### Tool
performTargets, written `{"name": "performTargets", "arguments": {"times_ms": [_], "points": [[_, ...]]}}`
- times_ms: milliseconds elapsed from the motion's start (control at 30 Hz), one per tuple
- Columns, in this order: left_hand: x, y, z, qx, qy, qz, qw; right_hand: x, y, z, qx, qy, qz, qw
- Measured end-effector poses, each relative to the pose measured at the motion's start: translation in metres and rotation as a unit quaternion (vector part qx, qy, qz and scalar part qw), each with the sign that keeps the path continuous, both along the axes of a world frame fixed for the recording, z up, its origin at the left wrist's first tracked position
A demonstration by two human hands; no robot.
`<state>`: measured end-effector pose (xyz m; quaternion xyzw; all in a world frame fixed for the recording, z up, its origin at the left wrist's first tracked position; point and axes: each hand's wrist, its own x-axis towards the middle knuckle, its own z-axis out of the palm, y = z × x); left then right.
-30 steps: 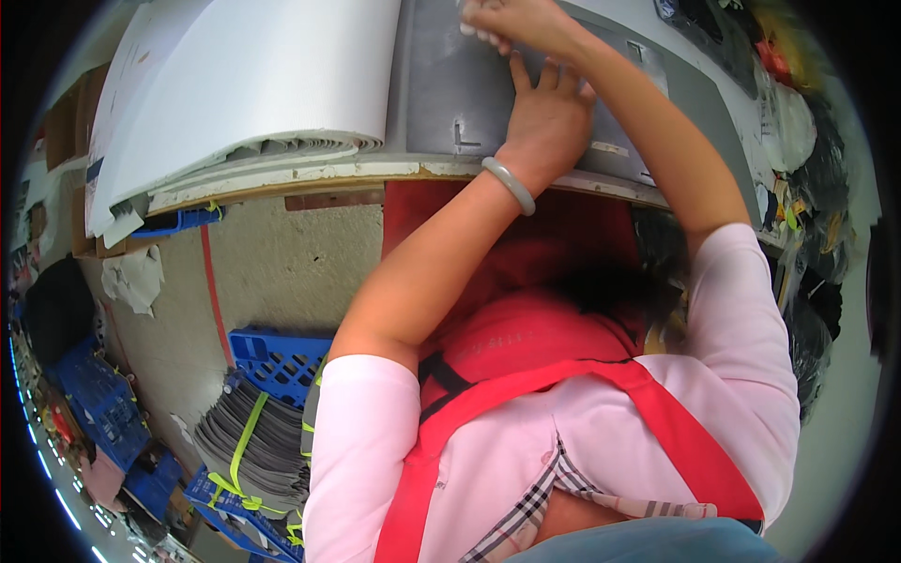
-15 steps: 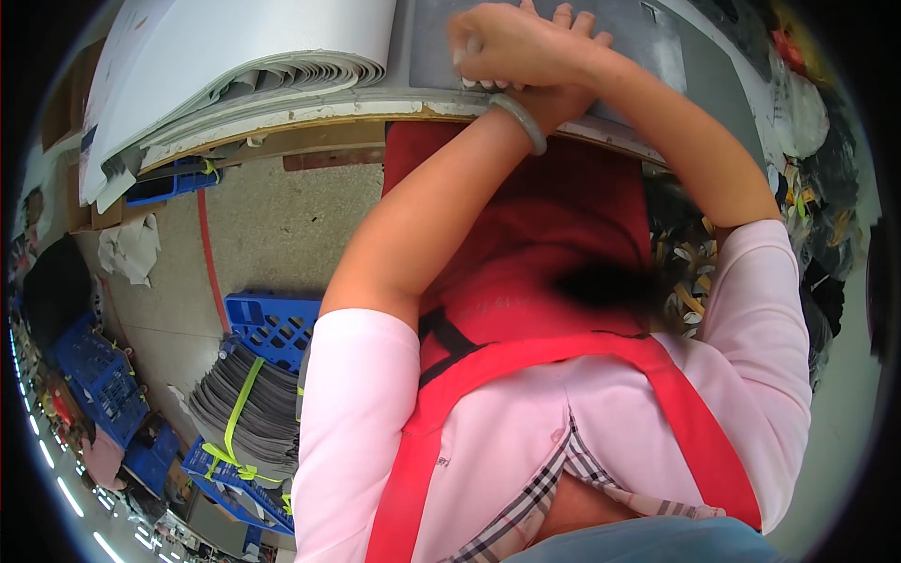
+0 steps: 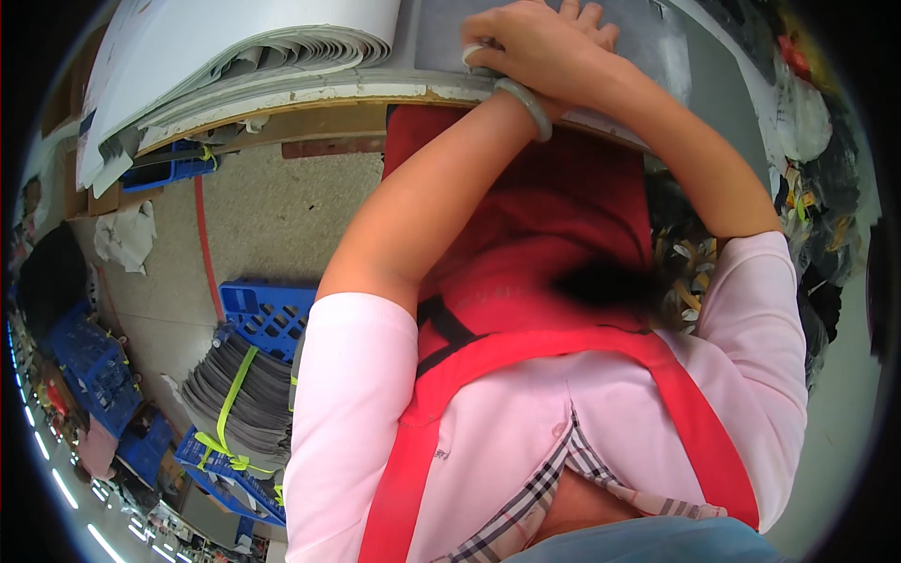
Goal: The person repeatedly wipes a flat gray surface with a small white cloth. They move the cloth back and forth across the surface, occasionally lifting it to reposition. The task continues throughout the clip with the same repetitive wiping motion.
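Speckled floor (image 3: 272,197) occupies the left centre of the frame, below a pale worktable (image 3: 375,86) at the upper edge. At upper left lies a curled stack of white sheets (image 3: 253,33); at top centre a grey sheet (image 3: 439,38) lies on the worktable, beneath both hands. The right hand (image 3: 540,47) crosses over the left hand (image 3: 593,21); its fingers curl inward, and whether they hold anything cannot be told. The left fingers, partly hidden, are spread. Lettering on the red apron (image 3: 526,216) is too faint to read. At lower left, a strapped grey stack (image 3: 267,403) stands beside a blue plastic crate (image 3: 267,310).
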<state>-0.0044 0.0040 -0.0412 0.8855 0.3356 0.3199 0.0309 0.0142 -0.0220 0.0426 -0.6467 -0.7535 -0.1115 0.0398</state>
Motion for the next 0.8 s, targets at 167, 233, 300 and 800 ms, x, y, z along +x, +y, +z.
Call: {"name": "performTargets", "arguments": {"times_ms": [167,233,300,800], "points": [[-0.001,0.004,-0.011,0.004,-0.013,-0.013,1.0,-0.001,0.014,0.009,-0.061,0.028,0.014,0.998],[-0.001,0.009,-0.014,-0.015,-0.07,-0.01,0.997,0.02,0.02,0.027,-0.143,0.132,0.045,0.98],[0.005,0.008,0.011,-0.101,-0.106,-0.026,0.989,0.084,0.026,0.039,-0.197,0.317,0.087,0.924],[0.013,0.006,-0.011,-0.021,-0.026,0.046,0.998,0.364,0.054,-0.105,-0.071,0.57,-0.174,0.8]]}}
